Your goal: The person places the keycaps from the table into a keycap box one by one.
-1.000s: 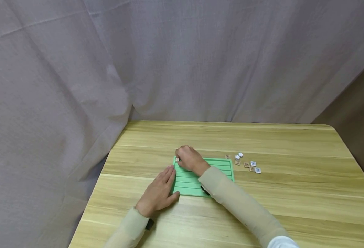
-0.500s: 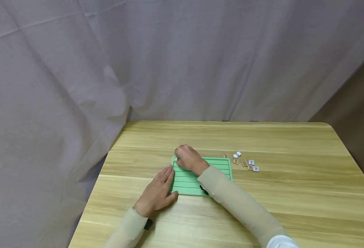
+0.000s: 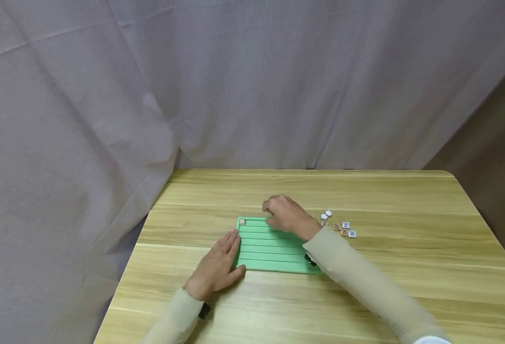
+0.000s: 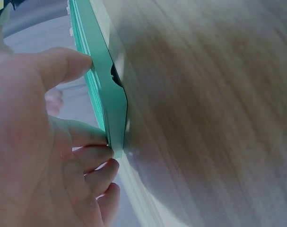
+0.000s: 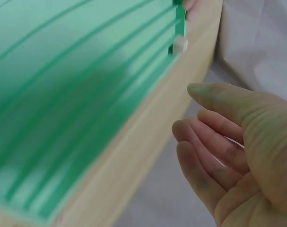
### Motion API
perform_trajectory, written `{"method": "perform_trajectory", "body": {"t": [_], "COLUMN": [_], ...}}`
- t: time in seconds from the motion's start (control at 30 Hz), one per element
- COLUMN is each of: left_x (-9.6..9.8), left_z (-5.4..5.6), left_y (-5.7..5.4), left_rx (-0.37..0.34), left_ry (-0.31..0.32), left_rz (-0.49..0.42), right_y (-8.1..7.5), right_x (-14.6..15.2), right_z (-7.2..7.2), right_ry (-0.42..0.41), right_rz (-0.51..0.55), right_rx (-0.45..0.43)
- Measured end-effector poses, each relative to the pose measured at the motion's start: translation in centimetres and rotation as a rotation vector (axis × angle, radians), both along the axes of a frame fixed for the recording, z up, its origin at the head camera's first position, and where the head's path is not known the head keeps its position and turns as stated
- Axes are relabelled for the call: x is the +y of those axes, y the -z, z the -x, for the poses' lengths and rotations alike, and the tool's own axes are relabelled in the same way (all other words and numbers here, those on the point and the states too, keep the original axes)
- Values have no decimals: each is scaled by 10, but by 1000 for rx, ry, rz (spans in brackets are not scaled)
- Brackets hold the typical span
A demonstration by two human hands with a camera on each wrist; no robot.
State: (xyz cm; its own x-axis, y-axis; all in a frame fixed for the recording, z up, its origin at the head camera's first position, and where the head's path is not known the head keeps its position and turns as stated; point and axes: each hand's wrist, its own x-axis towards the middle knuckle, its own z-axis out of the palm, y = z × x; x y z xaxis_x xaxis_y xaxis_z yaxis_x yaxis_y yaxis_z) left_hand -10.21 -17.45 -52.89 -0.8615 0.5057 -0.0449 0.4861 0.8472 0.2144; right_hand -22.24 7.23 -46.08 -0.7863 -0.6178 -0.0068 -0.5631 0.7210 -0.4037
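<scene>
Left hand [image 3: 215, 267], fingers extended, touches green ridged tray [image 3: 269, 249] at its left edge, likely bracing it. Right hand [image 3: 290, 216] empty, fingers loosely bent; square tile [image 3: 242, 222] sits in tray's far-left corner.

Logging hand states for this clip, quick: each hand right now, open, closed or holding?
Left hand: open, thumb and fingers touching the green grooved tray.
Right hand: open, fingers loosely bent, holding nothing.
</scene>
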Motion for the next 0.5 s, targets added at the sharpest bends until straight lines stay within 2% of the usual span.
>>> {"method": "perform_trajectory", "body": {"t": [0.37, 0.5], "left_x": [0, 0], "left_z": [4, 4], "left_y": [-2, -2], "left_rx": [-11, -4], "left_ry": [9, 12], "left_rz": [6, 5], "right_y": [-31, -39], "right_x": [90, 121], "right_z": [-13, -21], "right_ry": [24, 67], "right_rz": [-48, -83], "right_rx": [100, 92]}}
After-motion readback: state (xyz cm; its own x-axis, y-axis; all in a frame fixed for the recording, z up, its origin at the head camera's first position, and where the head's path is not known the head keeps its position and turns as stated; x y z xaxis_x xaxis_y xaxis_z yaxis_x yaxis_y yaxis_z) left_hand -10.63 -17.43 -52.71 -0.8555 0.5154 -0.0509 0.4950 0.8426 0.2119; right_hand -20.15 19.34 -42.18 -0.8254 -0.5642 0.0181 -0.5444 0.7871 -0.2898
